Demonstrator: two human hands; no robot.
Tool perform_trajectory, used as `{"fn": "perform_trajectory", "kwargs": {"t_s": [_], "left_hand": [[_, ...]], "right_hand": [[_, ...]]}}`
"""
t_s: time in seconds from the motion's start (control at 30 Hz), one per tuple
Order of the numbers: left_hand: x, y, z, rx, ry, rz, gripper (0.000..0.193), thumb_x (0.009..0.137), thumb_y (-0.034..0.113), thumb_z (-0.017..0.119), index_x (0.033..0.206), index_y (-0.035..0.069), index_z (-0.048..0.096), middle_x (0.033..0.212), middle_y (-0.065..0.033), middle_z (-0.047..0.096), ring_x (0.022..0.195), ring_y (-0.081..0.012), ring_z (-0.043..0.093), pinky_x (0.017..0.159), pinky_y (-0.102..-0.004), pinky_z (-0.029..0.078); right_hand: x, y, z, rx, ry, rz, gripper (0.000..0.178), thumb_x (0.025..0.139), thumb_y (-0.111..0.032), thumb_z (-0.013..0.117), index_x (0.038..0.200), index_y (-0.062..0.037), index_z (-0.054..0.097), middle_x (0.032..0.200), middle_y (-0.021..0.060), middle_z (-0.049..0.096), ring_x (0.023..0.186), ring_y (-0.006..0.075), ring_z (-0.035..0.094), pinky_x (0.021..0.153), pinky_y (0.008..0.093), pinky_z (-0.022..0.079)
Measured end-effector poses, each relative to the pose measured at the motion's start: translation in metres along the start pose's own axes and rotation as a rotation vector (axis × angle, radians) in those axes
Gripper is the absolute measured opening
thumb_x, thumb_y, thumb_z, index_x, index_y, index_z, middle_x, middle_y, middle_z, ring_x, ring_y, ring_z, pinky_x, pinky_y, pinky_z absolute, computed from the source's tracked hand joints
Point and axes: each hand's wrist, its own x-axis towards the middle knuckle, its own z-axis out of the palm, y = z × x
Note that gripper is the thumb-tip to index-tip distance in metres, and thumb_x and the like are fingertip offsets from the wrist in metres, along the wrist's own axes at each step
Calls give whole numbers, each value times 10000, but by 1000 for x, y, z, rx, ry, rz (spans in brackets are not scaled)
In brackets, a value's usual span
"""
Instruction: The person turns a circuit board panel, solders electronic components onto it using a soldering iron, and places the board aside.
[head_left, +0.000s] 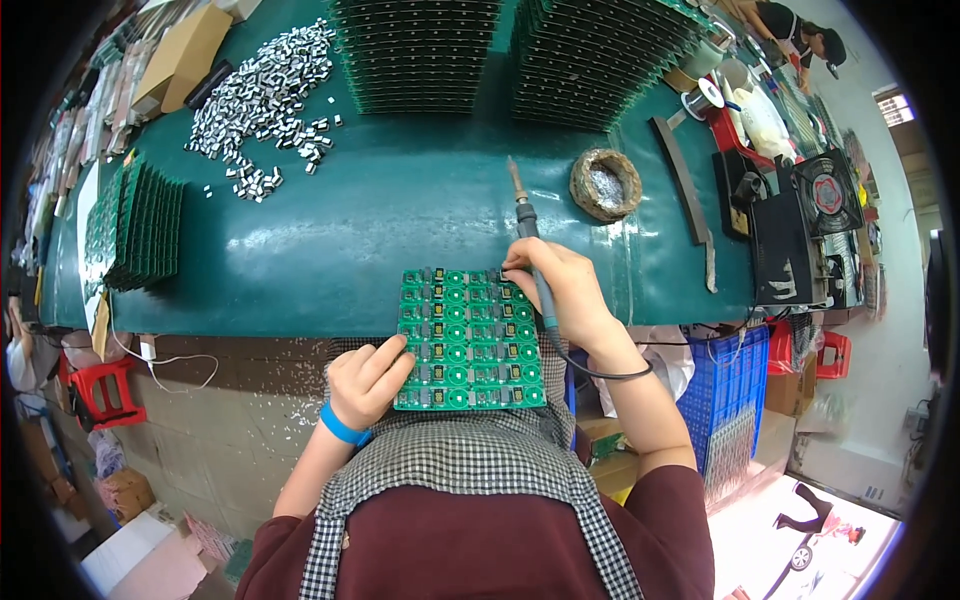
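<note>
A green circuit board panel (pixel 470 345) with rows of small parts lies across the table's near edge and the checked apron. My left hand (pixel 368 382), wearing a blue wristband, grips the panel's left edge; its thumb is hidden. A soldering iron (pixel 527 220) is held in my right hand (pixel 572 288), its tip pointing away over the table. The thumb and fingertips of that hand are pinched at the panel's far right corner. Whether they also pinch a small part there is too small to tell.
Loose silver metal parts (pixel 262 105) are heaped at the far left. Tall stacks of green boards (pixel 415 55) stand at the back, a smaller stack (pixel 145 225) at left. A round solder pot (pixel 605 186), a metal bar (pixel 680 180) and a fan (pixel 828 192) are to the right.
</note>
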Motion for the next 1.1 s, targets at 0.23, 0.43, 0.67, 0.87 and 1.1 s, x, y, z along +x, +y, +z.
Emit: {"fn": "perform_trajectory", "kwargs": {"t_s": [0.23,0.43,0.67,0.87,1.1], "left_hand": [[0,0,1,-14,3,0,288,624,36,645,911,62,632,991,-106,653,541,-151,534,425,-256,394],[1,0,-1,-9,-11,3,284,631,38,641,913,58,632,981,-107,656,542,-149,537,427,-258,396],[0,1,-1,0,-1,-7,281,634,45,638,914,60,635,982,-102,661,541,-147,536,429,-256,397],[-1,1,-1,16,-17,-24,284,630,46,636,914,61,635,989,-101,662,546,-147,540,437,-257,406],[-1,2,0,12,-15,-21,288,621,40,639,909,53,634,985,-108,661,553,-152,547,441,-261,411]], "right_hand": [[-35,-9,-12,216,77,85,213,755,62,712,906,-7,579,886,86,683,822,183,679,729,287,546],[-34,-13,-6,310,-9,96,248,754,69,711,918,-11,543,924,106,674,816,174,667,714,278,540],[-32,-20,0,187,10,90,292,750,54,721,949,-21,522,897,94,669,784,166,666,699,275,537],[-39,-24,-3,277,75,200,302,766,54,714,985,-14,518,908,104,669,837,175,675,749,279,542],[-47,-28,-10,390,-28,166,292,757,74,709,976,-10,535,953,107,671,874,183,672,774,291,545]]}}
